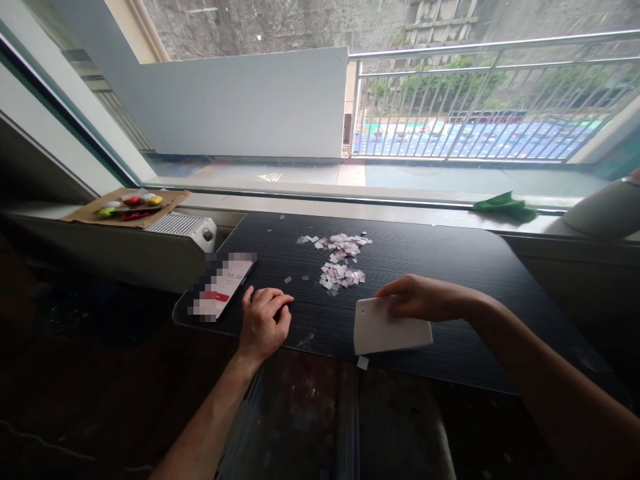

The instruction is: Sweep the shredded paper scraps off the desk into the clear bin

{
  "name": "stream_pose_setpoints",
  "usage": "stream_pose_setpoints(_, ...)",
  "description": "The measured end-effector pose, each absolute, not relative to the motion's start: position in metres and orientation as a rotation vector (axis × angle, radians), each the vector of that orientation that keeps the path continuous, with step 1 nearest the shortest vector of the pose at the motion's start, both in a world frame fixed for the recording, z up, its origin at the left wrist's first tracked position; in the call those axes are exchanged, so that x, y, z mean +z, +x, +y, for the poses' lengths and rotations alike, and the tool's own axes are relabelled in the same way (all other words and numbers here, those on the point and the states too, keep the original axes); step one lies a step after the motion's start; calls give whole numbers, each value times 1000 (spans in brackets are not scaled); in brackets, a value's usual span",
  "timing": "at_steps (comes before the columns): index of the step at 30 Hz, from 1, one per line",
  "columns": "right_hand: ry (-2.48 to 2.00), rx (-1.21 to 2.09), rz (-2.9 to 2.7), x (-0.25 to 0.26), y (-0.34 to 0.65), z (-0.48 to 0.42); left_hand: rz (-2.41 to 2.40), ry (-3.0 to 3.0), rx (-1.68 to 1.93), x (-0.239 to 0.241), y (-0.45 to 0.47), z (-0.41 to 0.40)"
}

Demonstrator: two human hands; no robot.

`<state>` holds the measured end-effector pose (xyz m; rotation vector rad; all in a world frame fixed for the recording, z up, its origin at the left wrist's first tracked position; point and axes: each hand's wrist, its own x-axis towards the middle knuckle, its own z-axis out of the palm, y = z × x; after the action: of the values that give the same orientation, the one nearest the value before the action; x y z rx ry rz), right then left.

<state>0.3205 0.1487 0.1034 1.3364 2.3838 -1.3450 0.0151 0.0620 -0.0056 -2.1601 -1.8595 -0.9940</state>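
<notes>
My right hand [423, 298] grips the top edge of a white plastic scraper card [387, 330] that stands on the black table top [450, 267] near its front edge. My left hand [263, 320] rests on the table with its fingers loosely curled, holding nothing, just right of a phone [223, 285]. Several small white and pink paper scraps [341, 264] lie heaped in two clusters beyond both hands. One loose scrap [363, 363] lies just below the card.
A cardboard tray [127, 207] with coloured bits sits on a white heater [185, 227] at the left. A green cloth [505, 204] lies on the window sill. A pale rounded object [607, 210] is at the far right. A railing stands outside the window.
</notes>
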Motion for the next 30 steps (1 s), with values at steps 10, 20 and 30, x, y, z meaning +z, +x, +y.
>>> stream_pose_setpoints(10, 1403, -1289, 2398, 113, 338, 132, -1884, -2148, -1015, -6, 15, 61)
stream_pose_setpoints(20, 1844, -762, 2783, 101, 307, 131, -1863, -2148, -1022, -6, 18, 60)
stream_pose_setpoints(30, 1774, -567, 2914, 85, 289, 117, -1859, -2110, -1043, -7, 20, 60)
